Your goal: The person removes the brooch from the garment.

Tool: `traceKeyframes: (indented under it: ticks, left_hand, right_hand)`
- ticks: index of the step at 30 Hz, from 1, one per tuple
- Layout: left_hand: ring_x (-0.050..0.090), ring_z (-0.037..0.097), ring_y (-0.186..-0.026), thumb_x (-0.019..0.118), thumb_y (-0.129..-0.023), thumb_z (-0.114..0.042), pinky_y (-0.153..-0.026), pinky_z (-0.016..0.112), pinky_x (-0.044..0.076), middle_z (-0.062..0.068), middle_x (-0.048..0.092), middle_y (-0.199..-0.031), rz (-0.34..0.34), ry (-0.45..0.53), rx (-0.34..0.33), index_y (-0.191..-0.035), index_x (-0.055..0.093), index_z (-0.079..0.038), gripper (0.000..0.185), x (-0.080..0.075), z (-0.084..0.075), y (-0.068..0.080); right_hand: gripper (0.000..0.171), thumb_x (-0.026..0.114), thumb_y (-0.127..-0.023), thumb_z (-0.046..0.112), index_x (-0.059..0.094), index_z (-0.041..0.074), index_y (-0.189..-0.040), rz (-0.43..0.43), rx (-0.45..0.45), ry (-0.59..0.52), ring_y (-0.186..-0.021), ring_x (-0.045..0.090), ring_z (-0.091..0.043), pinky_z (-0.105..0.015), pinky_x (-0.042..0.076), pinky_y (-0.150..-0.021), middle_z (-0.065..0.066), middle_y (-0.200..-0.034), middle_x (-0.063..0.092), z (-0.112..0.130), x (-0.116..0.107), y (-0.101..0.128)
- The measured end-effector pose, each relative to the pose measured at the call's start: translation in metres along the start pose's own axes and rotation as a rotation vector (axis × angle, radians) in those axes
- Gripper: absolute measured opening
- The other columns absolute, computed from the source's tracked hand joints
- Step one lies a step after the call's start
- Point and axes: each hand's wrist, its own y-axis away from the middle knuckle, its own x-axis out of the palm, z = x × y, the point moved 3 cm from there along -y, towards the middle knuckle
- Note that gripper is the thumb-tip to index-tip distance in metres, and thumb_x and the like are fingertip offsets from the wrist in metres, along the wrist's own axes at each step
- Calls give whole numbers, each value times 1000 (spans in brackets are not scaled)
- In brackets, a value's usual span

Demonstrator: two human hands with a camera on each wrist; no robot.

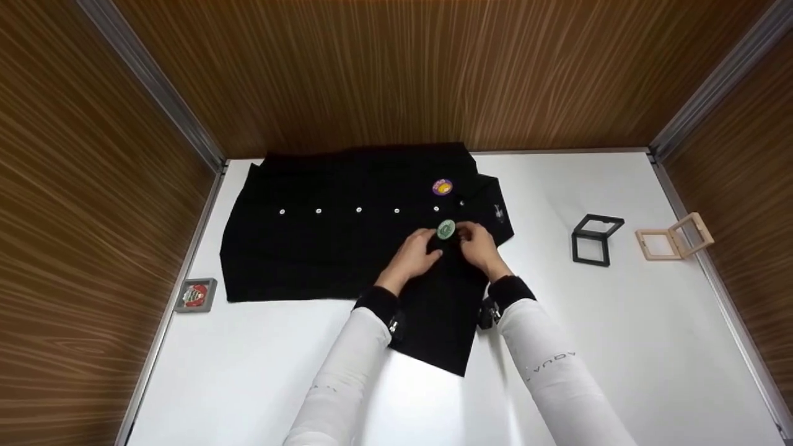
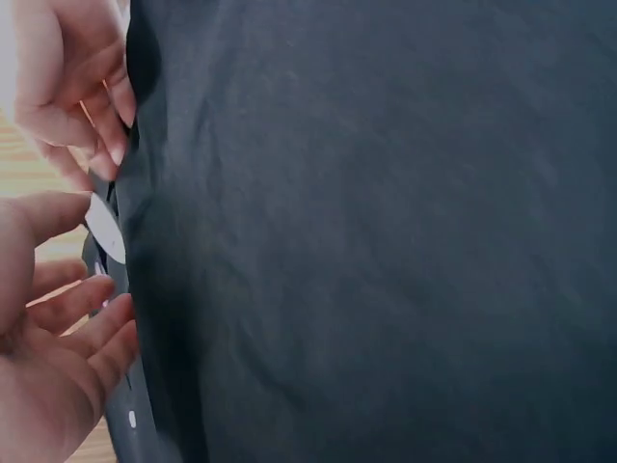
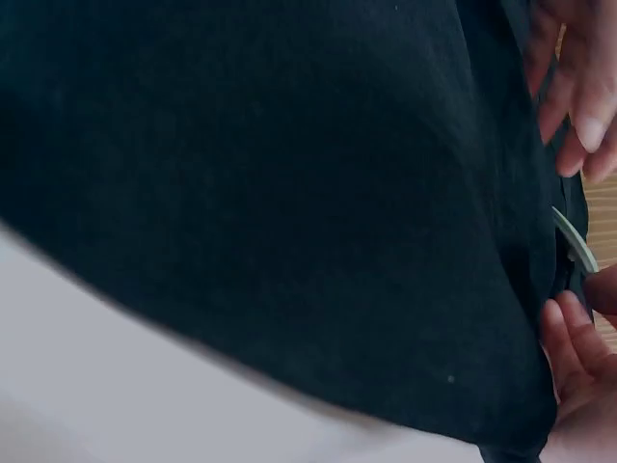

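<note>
The green round badge [image 1: 446, 230] is lying on the chest area of the black button-up shirt [image 1: 322, 248], which is spread flat on the white table [image 1: 619, 322]. Both hands are working at this badge. The left hand [image 1: 411, 255] is touching its left edge with loosely extended fingers; the wrist view is showing those fingers [image 2: 82, 313] spread beside the badge, not curled round it. The right hand [image 1: 478, 243] is meeting the badge from the right; whether it is pinching the rim cannot be told.

A purple-and-yellow badge [image 1: 442, 186] is sitting higher on the shirt, near the collar.

Handling judgement: the green badge is appearing light, rigid and thin, best gripped at its rim between thumb and fingertip. The fabric beneath is soft and is likely to bunch, so it needs steadying.

Elsewhere, a red badge in a grey case [image 1: 196, 295] is lying at the table's left edge; an open black frame box [image 1: 596, 238] and an open beige frame box [image 1: 674, 236] are standing to the right.
</note>
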Motion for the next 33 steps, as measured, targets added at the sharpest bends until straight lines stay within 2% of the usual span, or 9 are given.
traceKeyframes:
  ticks: [3,6,10,13,19,23,25,29,33]
  left_hand:
    - [52,25,-125,66,-94,-17,-107,30,37,16,56,-134,-39,48,6,-136,55,1,47,1,-3,-7]
    - [54,25,-124,66,-95,-17,-106,30,39,15,58,-132,-64,85,4,-134,57,-1,44,2,-6,-12]
    - [55,23,-122,64,-96,-17,-104,30,40,14,60,-130,-76,93,-13,-133,59,-3,41,2,-11,-18]
    - [59,22,-115,64,-96,-16,-99,30,44,13,64,-122,-96,58,-15,-129,62,-4,36,3,-14,-22]
    - [64,23,-103,67,-94,-19,-89,34,50,9,66,-107,-155,-38,-74,-119,69,-8,27,4,-17,-27]
    - [65,23,-99,69,-93,-19,-85,37,51,7,67,-104,-196,-47,-119,-113,71,-10,23,4,-14,-29]
    - [66,23,-95,69,-93,-17,-82,37,52,6,68,-101,-219,-40,-128,-110,73,-10,19,3,-13,-29]
    - [66,22,-89,67,-92,-12,-79,36,52,5,69,-95,-261,-2,-157,-105,73,-9,15,1,-9,-30]
    - [66,20,-84,66,-92,-9,-77,33,52,5,70,-90,-289,89,-202,-105,73,-6,15,-1,-5,-30]
  right_hand:
    - [35,46,-93,-5,59,-8,-125,11,-1,-103,-110,58,-35,-44,43,-99,-25,-114,63,2,2,1]
    - [35,41,-103,9,57,-10,-128,26,42,-243,-113,57,-37,-42,41,-101,-27,-118,61,2,3,2]
    - [54,29,-109,32,55,-10,-130,35,84,-372,-110,57,-39,-43,42,-100,-28,-116,60,3,3,4]
    - [60,23,-109,35,55,-11,-130,49,55,-405,-108,57,-41,-45,42,-100,-29,-112,61,5,4,4]
    - [56,18,-110,24,51,-16,-131,117,12,-459,-110,54,-48,-50,39,-102,-31,-113,61,21,1,11]
    - [53,17,-110,18,46,-19,-132,151,3,-471,-112,50,-54,-56,36,-103,-36,-117,58,38,-4,20]
    - [53,16,-110,18,46,-19,-133,152,4,-459,-112,49,-54,-57,36,-103,-36,-118,57,39,-3,21]
    - [57,18,-110,25,50,-16,-131,125,18,-458,-112,51,-50,-54,37,-103,-36,-118,57,28,4,13]
    - [51,28,-109,27,55,-13,-127,20,12,-395,-109,57,-43,-46,43,-100,-32,-118,59,17,8,6]
